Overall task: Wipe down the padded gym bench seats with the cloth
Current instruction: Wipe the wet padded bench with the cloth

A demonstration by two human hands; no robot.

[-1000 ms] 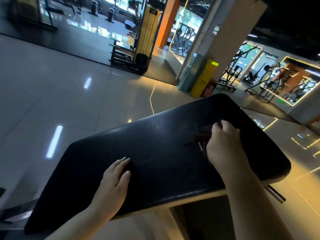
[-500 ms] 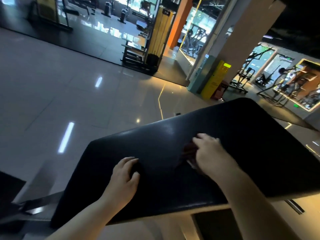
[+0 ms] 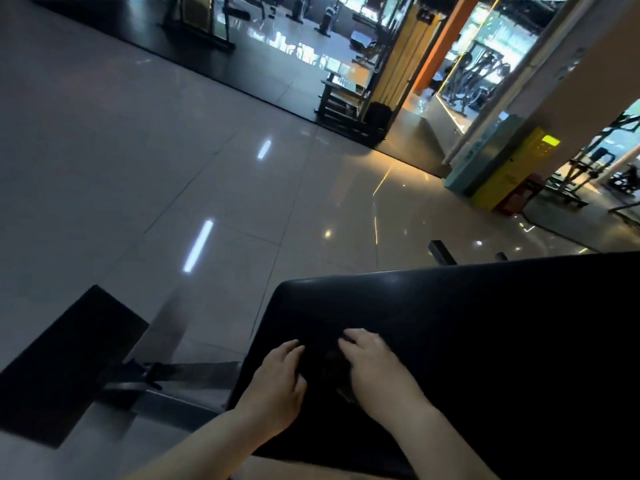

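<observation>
A black padded bench seat [image 3: 485, 323] fills the lower right of the head view. My right hand [image 3: 375, 370] lies on its left part and presses a dark cloth [image 3: 334, 363] onto the padding; only a dim, blurred patch of cloth shows beside the fingers. My left hand [image 3: 277, 386] rests flat on the pad just left of the right hand, fingers relaxed, holding nothing. The two hands are close together near the seat's left end.
A second black pad [image 3: 65, 365] sits lower left, joined by a metal frame bar [image 3: 180, 374]. Glossy tiled floor [image 3: 173, 168] stretches ahead. A yellow-and-teal cabinet [image 3: 502, 168] stands by a pillar at right, with gym machines [image 3: 353, 95] behind.
My right hand has slid the cloth leftward along the pad until it is next to my left hand. The view has swung left, showing the second pad.
</observation>
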